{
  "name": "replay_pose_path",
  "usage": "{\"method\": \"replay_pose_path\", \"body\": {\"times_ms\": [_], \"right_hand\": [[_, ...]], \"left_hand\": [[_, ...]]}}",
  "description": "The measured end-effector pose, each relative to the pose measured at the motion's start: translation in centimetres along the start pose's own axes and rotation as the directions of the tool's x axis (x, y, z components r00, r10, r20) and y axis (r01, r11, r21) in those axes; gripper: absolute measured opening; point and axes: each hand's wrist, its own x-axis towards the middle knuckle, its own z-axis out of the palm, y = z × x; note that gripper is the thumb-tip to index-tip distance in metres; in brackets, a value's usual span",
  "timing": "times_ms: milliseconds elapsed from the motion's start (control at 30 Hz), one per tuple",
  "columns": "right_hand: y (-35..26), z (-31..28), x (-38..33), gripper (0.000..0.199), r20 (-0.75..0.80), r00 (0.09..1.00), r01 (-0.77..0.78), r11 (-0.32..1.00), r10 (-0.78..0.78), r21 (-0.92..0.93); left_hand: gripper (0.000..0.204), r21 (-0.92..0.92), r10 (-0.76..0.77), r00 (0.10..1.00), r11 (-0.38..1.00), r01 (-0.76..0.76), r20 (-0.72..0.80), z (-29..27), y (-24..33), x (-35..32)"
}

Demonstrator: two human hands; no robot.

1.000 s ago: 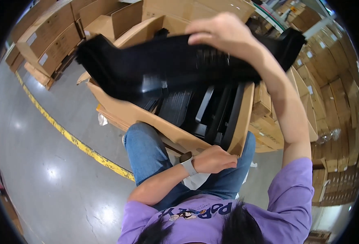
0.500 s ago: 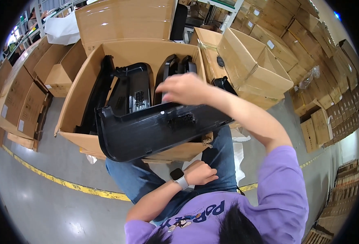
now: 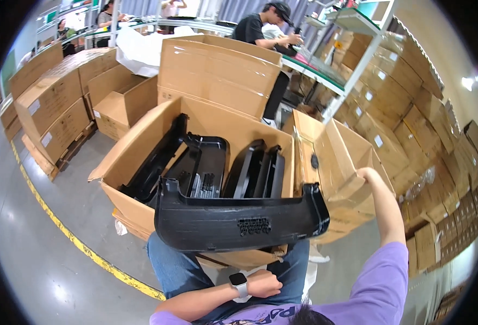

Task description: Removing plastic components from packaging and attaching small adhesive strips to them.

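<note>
A long black plastic panel (image 3: 212, 223) lies across the near rim of the big open carton (image 3: 121, 158), above my knees; neither hand touches it. Inside that carton stand more black moulded panels (image 3: 211, 162). My left hand (image 3: 265, 283), with a watch on its wrist, rests on my lap, fingers curled in and nothing visible in them. Out to the right, my right hand (image 3: 364, 173) reaches over the edge of a second open carton (image 3: 331, 154). Its fingers dip inside and are hidden, so what they touch does not show.
A small dark object (image 3: 314, 161) lies beside the right carton's flap. Stacked cartons (image 3: 380, 141) rise on the right, more cartons (image 3: 52, 114) on a pallet at left. Behind, a person (image 3: 258, 30) works at a bench (image 3: 315, 70). A yellow line (image 3: 82, 252) crosses the floor.
My right hand has moved from above the panel out to the right carton. The view has tilted up, showing more of the benches. My left hand stays on my lap.
</note>
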Motion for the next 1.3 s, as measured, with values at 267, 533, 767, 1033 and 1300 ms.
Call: {"method": "replay_pose_path", "body": {"times_ms": [267, 533, 767, 1033, 1300], "right_hand": [[3.5, -2.5, 5.1, 0.033, -0.062, 0.997, -0.046, 0.999, 0.048, 0.021], [2.6, -0.2, 6.4, 0.03, -0.099, 0.959, -0.251, 0.957, 0.267, 0.146], [4.2, -0.4, 5.5, 0.029, -0.14, 0.944, -0.277, 0.948, 0.299, 0.159], [-0.3, 0.3, 3.9, 0.03, -0.183, 0.98, -0.07, 0.997, 0.076, 0.039], [-2.8, 0.9, 1.1, 0.032, -0.209, 0.967, 0.135, 0.987, -0.149, -0.081]], "left_hand": [[0.027, 0.087, -0.138, 0.988, 0.986, 0.145, -0.074, 0.8, -2.7, -0.3], [0.022, 0.065, -0.182, 0.983, 0.982, 0.179, 0.028, 1.7, -2.8, 0.1], [0.025, 0.15, -0.224, 0.972, 0.966, 0.211, 0.074, 1.6, -3.1, 0.0], [0.024, 0.152, -0.244, 0.961, 0.963, 0.224, 0.127, 1.7, -3.0, -0.1], [0.025, 0.178, -0.284, 0.945, 0.95, 0.255, 0.16, 1.9, -3.7, 0.1]]}}
